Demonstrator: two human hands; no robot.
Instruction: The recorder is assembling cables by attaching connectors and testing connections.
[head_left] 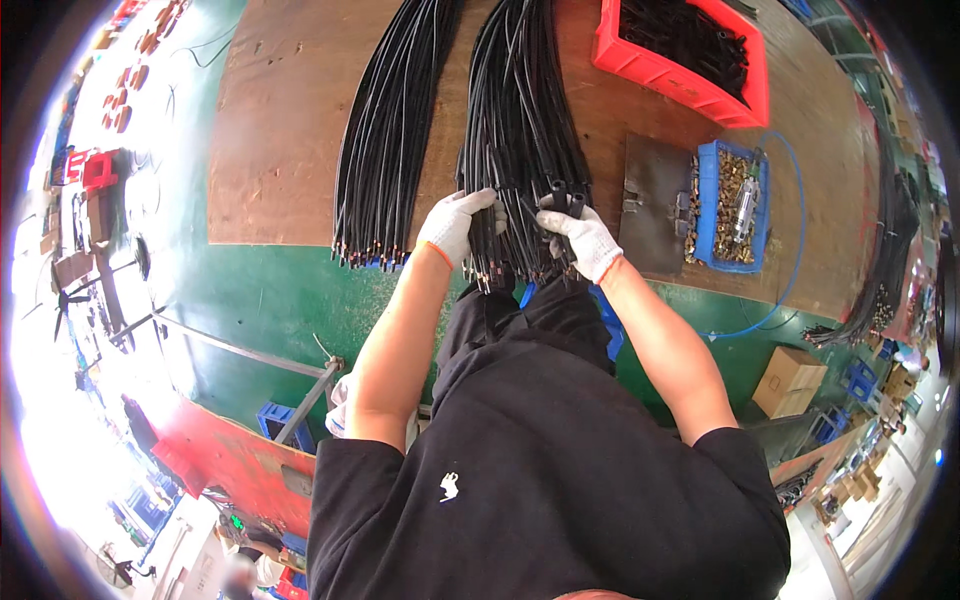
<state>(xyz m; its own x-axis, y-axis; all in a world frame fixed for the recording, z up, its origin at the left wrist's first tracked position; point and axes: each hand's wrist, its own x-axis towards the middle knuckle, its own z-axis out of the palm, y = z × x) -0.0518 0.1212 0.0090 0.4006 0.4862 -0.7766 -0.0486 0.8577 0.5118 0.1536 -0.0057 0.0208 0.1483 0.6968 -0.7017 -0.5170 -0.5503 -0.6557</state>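
Two thick bundles of black cables lie on the brown table, their stripped copper ends toward me. My left hand (459, 225), in a white glove, is closed at the left side of the nearer bundle (520, 100), thumb over some black cables. At that bundle's right side my gloved right hand (584, 238) is closed around a few short black sleeves (565, 197), whose open ends show above the fingers. The cable ends hang over the table edge above my lap. The second bundle (385, 150) rests to the left, apart from both hands.
A red bin (680, 85) of black parts stands at the far right. Nearer is a blue bin (733, 264) of brass-coloured fittings with a metal tool (745, 210) on top. Beside it lies a dark metal plate (655, 200). A blue hose (800, 230) curves around the bin.
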